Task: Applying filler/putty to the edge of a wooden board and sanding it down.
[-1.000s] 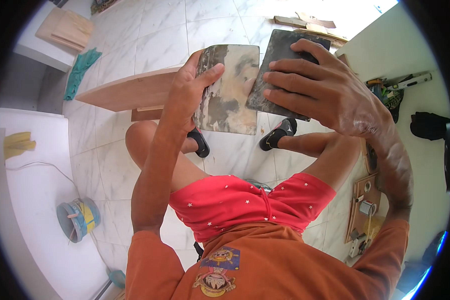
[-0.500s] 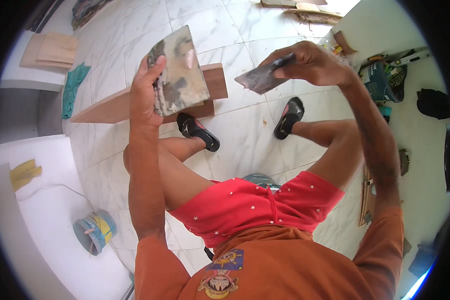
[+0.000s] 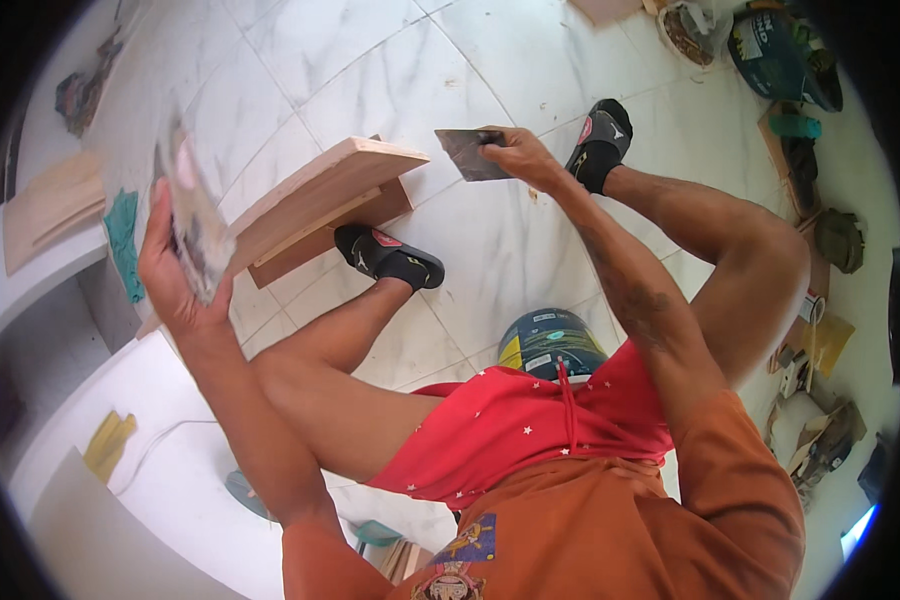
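Note:
My left hand (image 3: 182, 285) is closed around the edge of a flat, putty-smeared board (image 3: 202, 225), held up and tilted nearly edge-on; motion blurs it. A pinkish dab sits on its stained face. Over the floor, my right hand (image 3: 526, 158) grips a dark, flat-bladed scraper (image 3: 462, 152), its blade pointing left. Between the two hands stands a long brown wooden piece (image 3: 320, 190) made of joined boards, resting on the floor beside my left foot. The scraper is apart from it, just past its right end.
A dark bucket (image 3: 550, 340) is between my legs. On the left is a white counter (image 3: 160, 430) with a yellow cloth (image 3: 108, 445); a teal cloth (image 3: 123, 245) hangs nearby. Along the right wall lie a dark tub (image 3: 782, 60), a cap (image 3: 839, 241) and scraps.
My left hand has swung left and lower with the board, now turned nearly edge-on. My right hand has moved left and down with the scraper. The view has shifted, showing more of the bucket.

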Demonstrator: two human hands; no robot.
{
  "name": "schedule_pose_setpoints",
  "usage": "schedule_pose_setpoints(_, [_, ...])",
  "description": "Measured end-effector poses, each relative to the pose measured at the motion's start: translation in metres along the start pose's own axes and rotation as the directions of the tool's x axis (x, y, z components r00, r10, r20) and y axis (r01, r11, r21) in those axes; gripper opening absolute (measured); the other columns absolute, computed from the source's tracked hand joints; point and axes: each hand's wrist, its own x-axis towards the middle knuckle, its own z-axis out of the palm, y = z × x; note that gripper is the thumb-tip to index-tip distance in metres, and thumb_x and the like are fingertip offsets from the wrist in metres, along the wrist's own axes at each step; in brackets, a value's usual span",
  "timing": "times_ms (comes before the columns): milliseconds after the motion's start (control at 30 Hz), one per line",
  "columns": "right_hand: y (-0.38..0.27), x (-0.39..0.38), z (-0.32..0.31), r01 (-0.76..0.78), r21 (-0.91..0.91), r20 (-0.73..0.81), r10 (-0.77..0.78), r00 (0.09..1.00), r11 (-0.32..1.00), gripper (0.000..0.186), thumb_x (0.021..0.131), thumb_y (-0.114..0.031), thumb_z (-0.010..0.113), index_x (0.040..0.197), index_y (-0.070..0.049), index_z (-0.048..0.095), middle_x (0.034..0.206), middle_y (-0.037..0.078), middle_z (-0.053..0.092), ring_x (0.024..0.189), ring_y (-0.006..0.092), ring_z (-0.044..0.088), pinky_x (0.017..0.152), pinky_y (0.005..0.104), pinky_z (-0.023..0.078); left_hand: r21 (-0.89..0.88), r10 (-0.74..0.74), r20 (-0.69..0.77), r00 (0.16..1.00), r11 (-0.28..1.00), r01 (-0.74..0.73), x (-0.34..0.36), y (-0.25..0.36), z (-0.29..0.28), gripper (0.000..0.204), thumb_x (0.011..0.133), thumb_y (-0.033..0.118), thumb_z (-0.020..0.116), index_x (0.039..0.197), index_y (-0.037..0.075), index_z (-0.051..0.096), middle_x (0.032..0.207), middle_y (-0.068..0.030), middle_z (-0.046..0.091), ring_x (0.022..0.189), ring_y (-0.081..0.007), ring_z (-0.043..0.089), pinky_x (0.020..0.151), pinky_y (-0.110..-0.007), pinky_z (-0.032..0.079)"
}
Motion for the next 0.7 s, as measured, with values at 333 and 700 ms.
schedule_pose_setpoints(333, [0.09,0.051,0.027,-0.35,0.077,-0.041,0.353,0.935,0.934,0.041,0.077,-0.02,0.061,0.106,0.008,0.069,0.096,0.013,0.07,0.085,0.0192,0.063,0.078,0.0333,0.051,-0.172,-0.053,0.567,0.822,0.968,0.181,0.032,0.007,-0.021,0.055,0.101,0.007,0.049,0.15,-0.005,0.026,0.113,-0.0158,0.063,0.059,-0.0157,0.056,0.051,-0.024,0.046])
schedule_pose_setpoints(700, [0.099,0.081,0.019,-0.343,-0.206,0.057,0.361,0.931,0.916,0.042,0.076,-0.022,0.059,0.105,0.005,0.07,0.091,0.016,0.071,0.081,0.0229,0.064,0.076,0.0355,0.051,-0.184,-0.055,0.597,0.801,0.962,0.203,0.036,0.007,-0.02,0.068,0.095,0.002,0.06,0.15,-0.006,0.021,0.108,-0.0149,0.063,0.055,-0.0201,0.062,0.048,-0.027,0.049])
